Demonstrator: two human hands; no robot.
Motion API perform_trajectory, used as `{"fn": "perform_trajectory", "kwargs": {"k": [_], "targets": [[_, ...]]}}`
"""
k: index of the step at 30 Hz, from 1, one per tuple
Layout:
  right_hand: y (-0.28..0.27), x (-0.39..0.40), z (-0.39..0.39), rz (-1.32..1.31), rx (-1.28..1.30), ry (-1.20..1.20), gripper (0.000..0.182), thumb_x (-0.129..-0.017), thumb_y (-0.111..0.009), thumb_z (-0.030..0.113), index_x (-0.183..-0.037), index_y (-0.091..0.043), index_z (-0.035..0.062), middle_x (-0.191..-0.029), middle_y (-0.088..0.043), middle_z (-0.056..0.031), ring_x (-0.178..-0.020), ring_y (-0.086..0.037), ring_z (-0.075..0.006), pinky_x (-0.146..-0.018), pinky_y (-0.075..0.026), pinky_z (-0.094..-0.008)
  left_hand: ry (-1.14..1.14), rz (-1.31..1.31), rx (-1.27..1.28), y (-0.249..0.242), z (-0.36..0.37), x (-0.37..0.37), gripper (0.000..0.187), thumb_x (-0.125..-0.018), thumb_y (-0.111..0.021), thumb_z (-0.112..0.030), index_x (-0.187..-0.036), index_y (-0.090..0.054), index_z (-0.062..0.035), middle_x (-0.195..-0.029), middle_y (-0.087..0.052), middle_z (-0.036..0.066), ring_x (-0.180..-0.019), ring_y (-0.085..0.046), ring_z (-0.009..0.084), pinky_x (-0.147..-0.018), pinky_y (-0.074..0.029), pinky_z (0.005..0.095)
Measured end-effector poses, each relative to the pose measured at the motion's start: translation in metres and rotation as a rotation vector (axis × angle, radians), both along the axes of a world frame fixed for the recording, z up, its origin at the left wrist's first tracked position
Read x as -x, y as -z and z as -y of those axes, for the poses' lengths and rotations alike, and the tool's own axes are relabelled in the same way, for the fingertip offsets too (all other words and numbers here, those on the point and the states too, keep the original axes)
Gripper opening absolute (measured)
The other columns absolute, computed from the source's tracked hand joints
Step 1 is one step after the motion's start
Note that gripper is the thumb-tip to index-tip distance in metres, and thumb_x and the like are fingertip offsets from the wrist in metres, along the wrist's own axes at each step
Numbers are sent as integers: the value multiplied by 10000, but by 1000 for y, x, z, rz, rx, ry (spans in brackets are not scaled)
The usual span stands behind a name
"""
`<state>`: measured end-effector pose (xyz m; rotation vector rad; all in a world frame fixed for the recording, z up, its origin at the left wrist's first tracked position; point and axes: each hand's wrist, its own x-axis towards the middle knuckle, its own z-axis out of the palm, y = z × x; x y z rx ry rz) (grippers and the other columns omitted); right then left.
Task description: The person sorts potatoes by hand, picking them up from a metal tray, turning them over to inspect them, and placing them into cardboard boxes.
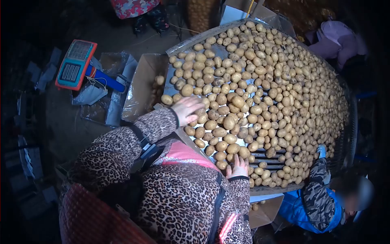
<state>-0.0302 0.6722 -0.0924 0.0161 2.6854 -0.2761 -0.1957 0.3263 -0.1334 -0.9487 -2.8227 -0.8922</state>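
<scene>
Many yellow-brown potatoes [284,93] cover a large slatted sorting table [343,150]. At its near left side, my left hand [187,110] lies over a few potatoes with its fingers stretched out, touching the ones at the edge. Lower down, my right hand [238,167] rests at the table's near edge, fingers apart against the potatoes there. Neither hand has a potato gripped in it. Bare pale sheet and dark slats show through gaps between the potatoes in front of me.
An open cardboard box [140,87] holding some potatoes stands left of the table, beside a red and blue scale [75,65]. Another box [264,211] is below the near edge. A co-worker's gloved hand [321,151] touches potatoes at right; a purple-clothed person [337,40] is beyond.
</scene>
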Motion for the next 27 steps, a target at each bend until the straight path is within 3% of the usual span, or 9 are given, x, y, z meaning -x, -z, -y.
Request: {"fn": "perform_trajectory", "kwargs": {"k": [1, 3, 6, 10, 18, 20, 22, 24, 27], "targets": [[0, 0, 0, 20, 4, 15, 713, -802, -639, 302, -1435, -369, 118, -1396, -391, -230, -1329, -297, -483, -1109, -283, -535, -3, 38, 65, -34, 13, 11, 431, -856, -528, -304, -1217, -586, -77, -1233, -580, 191, -1159, -537, 354, -1005, -409, 475], [2, -4, 0, -18, 22, -3, 711, -806, -638, 292, -1438, -365, 111, -1408, -379, -229, -1345, -284, -469, -1110, -283, -532, -496, 234, -156, -22, 46, 25, 295, -850, -519, -170, -1063, -656, -19, -1089, -635, 191, -1023, -610, 334, -944, -478, 403], [0, -4, 4, -28, 7, 6, 697, -815, -643, 292, -1430, -378, 100, -1407, -380, -231, -1365, -271, -448, -1117, -282, -519, -705, 178, -11, 7, 91, 68, 322, -837, -566, -122, -1151, -620, -70, -1137, -595, 178, -1070, -585, 329, -944, -475, 410], [-7, 5, 7, 57, -15, 9, 676, -826, -629, 322, -1420, -391, 104, -1400, -394, -237, -1355, -294, -441, -1115, -287, -505, -578, 237, 197, 44, 82, 104, 469, -797, -643, -254, -1205, -500, -72, -1181, -561, 214, -1113, -552, 370, -945, -463, 434], [-10, 2, -6, -285, 565, 300, 485, -885, -601, 176, -1311, -502, -33, -1289, -524, -251, -1202, -520, -355, -1040, -410, -414, -462, 212, 148, 54, 87, 86, 504, -747, -645, -149, -1233, -518, -102, -1170, -549, 200, -1094, -543, 375, -947, -456, 450], [-10, 2, 0, -286, 538, 300, 488, -891, -589, 204, -1310, -503, -30, -1285, -527, -248, -1198, -524, -360, -1044, -405, -413, -524, 11, 140, 8, 54, 67, 412, -730, -657, -151, -1135, -593, -104, -1116, -582, 169, -1068, -563, 350, -930, -461, 451], [-12, 3, 8, -252, 506, 282, 495, -894, -575, 249, -1304, -509, -21, -1284, -528, -242, -1199, -517, -365, -1046, -400, -415, -249, -220, 159, -50, -9, 58, 397, -672, -624, -160, -1065, -627, -98, -1008, -634, 109, -964, -603, 323, -820, -483, 450], [0, 1, 16, -227, 537, 249, 461, -883, -585, 201, -1289, -525, -11, -1272, -538, -237, -1202, -518, -352, -1043, -400, -404, 78, -55, 231, -84, -84, 39, 503, -666, -642, -278, -1124, -600, -75, -1089, -610, 150, -1072, -559, 344, -930, -427, 479], [-3, 3, 20, -201, 532, 183, 435, -876, -601, 136, -1275, -528, -21, -1267, -541, -239, -1200, -526, -345, -1052, -394, -391, 300, -163, 168, -14, -118, 15, 789, -650, -719, -422, -1318, -488, -70, -1399, -449, 181, -1335, -378, 349, -1100, -256, 557]]}}
